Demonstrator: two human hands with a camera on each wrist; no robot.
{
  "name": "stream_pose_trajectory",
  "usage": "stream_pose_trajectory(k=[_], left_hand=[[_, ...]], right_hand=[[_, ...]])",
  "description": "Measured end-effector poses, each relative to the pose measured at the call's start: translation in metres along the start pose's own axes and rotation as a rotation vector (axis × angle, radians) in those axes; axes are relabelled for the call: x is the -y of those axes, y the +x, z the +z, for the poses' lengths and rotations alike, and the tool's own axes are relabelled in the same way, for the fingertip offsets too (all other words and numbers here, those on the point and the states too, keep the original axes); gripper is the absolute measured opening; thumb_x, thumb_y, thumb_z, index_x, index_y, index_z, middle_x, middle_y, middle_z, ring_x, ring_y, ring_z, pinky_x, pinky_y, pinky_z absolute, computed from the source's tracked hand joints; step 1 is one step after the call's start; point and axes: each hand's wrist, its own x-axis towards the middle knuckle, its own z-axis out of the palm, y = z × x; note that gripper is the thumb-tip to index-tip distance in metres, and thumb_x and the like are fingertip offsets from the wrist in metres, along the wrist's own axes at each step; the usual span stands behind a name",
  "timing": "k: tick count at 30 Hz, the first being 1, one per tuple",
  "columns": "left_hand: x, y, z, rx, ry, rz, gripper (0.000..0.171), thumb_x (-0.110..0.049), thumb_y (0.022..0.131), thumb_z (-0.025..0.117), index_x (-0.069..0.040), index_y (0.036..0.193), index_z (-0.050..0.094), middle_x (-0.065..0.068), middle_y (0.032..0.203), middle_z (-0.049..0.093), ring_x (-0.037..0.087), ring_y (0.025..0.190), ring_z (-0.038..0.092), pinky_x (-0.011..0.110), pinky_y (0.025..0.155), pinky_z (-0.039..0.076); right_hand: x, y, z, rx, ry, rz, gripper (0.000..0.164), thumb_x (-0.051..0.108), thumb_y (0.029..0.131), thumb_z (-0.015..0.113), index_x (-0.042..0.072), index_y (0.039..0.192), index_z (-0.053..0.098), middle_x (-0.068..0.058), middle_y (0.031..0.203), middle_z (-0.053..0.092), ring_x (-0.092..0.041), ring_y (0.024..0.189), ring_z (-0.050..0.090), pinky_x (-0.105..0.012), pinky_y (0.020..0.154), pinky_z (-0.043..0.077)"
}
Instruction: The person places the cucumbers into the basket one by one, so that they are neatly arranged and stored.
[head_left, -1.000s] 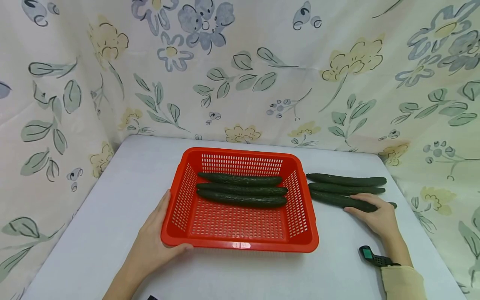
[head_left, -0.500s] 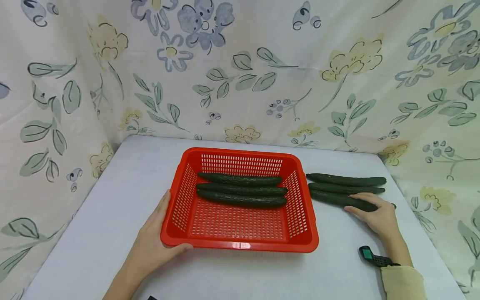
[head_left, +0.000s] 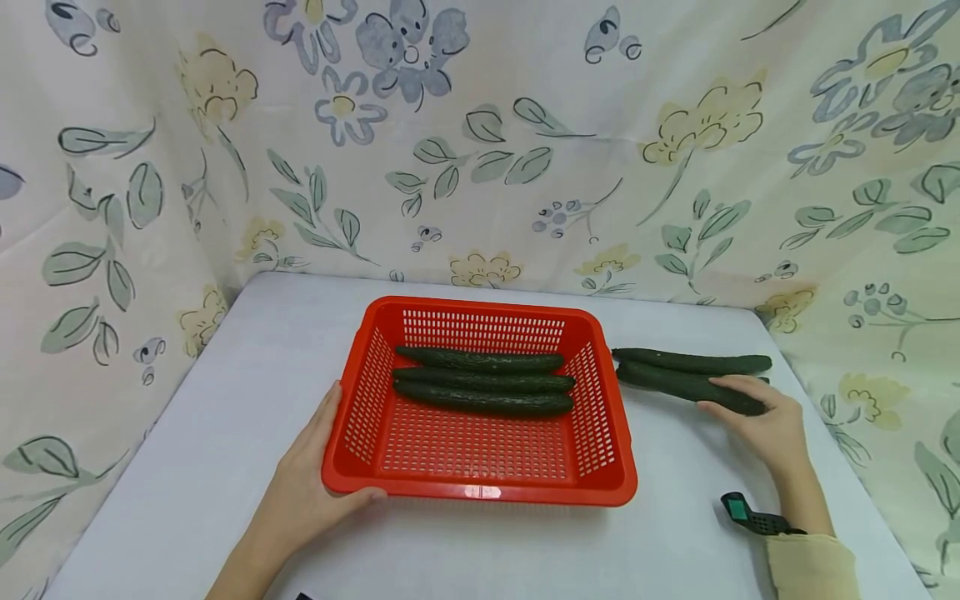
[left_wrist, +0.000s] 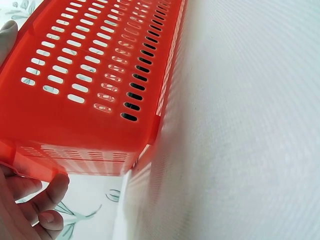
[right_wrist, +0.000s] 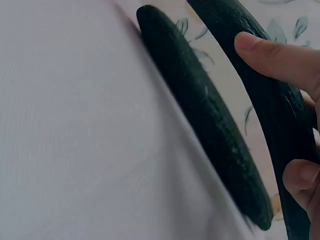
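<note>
A red plastic basket [head_left: 420,487] with slotted walls stands on the white table, several cucumber-length spaces wide, holding three dark green cucumbers [head_left: 483,397] side by side. My left hand [head_left: 303,487] holds its near left corner, thumb along the front rim; in the left wrist view, curled fingers [left_wrist: 54,192] are at the basket wall [left_wrist: 75,112]. Right of the basket, my right hand [head_left: 772,421] grips one cucumber [head_left: 663,381] near its right end, between thumb and fingers. In the right wrist view this held cucumber [right_wrist: 272,117] appears apart from another cucumber [right_wrist: 200,107] on the table.
Behind the held cucumber, one cucumber [head_left: 697,362] lies along the table; another is mostly hidden, its tip showing by my right hand. A black wristband [head_left: 757,518] is on my right wrist. Floral cloth [head_left: 480,167] hangs behind and beside the table [head_left: 240,367].
My right hand has shifted slightly right, raising the nearest cucumber, which now covers most of the one behind it. My left hand and the basket have stayed put.
</note>
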Motion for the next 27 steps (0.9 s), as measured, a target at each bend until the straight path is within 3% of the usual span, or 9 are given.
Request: stream_pose_trajectory(k=[4, 10, 14, 17, 21, 23, 27], left_hand=[[0.0, 0.0, 0.0, 0.0, 0.003, -0.006, 0.137, -0.049, 0.068, 0.098, -0.024, 0.172, 0.014, 0.008, 0.173, 0.031, 0.038, 0.146, 0.048, 0.06, 0.092, 0.06], [-0.001, 0.0, -0.001, -0.001, -0.001, 0.0, 0.138, -0.048, 0.068, 0.099, -0.023, 0.172, 0.014, 0.007, 0.173, 0.031, 0.037, 0.146, 0.047, 0.061, 0.094, 0.059], [-0.002, -0.001, 0.0, 0.004, -0.005, 0.004, 0.138, -0.049, 0.068, 0.099, -0.023, 0.172, 0.014, 0.007, 0.173, 0.032, 0.036, 0.145, 0.048, 0.061, 0.095, 0.058], [-0.002, -0.002, 0.0, 0.006, -0.007, 0.006, 0.138, -0.049, 0.067, 0.099, -0.022, 0.172, 0.014, 0.007, 0.173, 0.032, 0.035, 0.144, 0.049, 0.061, 0.095, 0.058], [-0.001, -0.002, 0.0, 0.0, -0.002, 0.008, 0.139, -0.05, 0.067, 0.099, -0.023, 0.172, 0.013, 0.007, 0.173, 0.032, 0.035, 0.144, 0.049, 0.061, 0.096, 0.058], [-0.001, -0.001, 0.0, -0.001, 0.002, 0.009, 0.139, -0.05, 0.067, 0.099, -0.023, 0.172, 0.013, 0.007, 0.173, 0.032, 0.036, 0.144, 0.049, 0.061, 0.096, 0.058], [-0.001, 0.0, -0.001, -0.001, 0.004, 0.01, 0.138, -0.05, 0.067, 0.099, -0.022, 0.172, 0.013, 0.008, 0.173, 0.033, 0.037, 0.144, 0.049, 0.062, 0.094, 0.059]], right_hand=[[0.004, 0.002, 0.0, -0.011, 0.006, -0.022, 0.039, 0.003, 0.074, 0.096, 0.004, 0.11, 0.081, 0.031, 0.111, 0.066, 0.014, 0.112, 0.054, -0.003, 0.097, 0.036], [0.007, 0.002, 0.002, -0.001, -0.027, -0.014, 0.039, 0.009, 0.078, 0.095, 0.006, 0.114, 0.079, 0.038, 0.111, 0.06, 0.019, 0.114, 0.049, -0.006, 0.101, 0.032], [0.01, 0.0, 0.003, -0.002, -0.049, 0.014, 0.04, 0.014, 0.081, 0.094, 0.007, 0.118, 0.078, 0.04, 0.113, 0.058, 0.021, 0.114, 0.045, -0.013, 0.109, 0.03], [0.014, -0.001, 0.004, 0.001, -0.069, 0.019, 0.041, 0.017, 0.083, 0.093, 0.009, 0.12, 0.077, 0.034, 0.115, 0.061, 0.022, 0.114, 0.043, -0.022, 0.114, 0.031], [0.02, 0.001, 0.006, -0.003, -0.071, -0.003, 0.041, 0.016, 0.083, 0.092, 0.01, 0.12, 0.075, 0.029, 0.114, 0.063, 0.02, 0.113, 0.046, -0.018, 0.109, 0.032], [0.024, 0.003, 0.006, -0.011, -0.067, -0.017, 0.041, 0.015, 0.083, 0.093, 0.01, 0.12, 0.076, 0.03, 0.112, 0.063, 0.019, 0.113, 0.047, -0.01, 0.102, 0.031], [0.032, 0.008, 0.007, -0.025, -0.061, -0.045, 0.042, 0.013, 0.083, 0.092, 0.009, 0.121, 0.076, 0.034, 0.112, 0.06, 0.019, 0.112, 0.047, -0.008, 0.099, 0.031]])
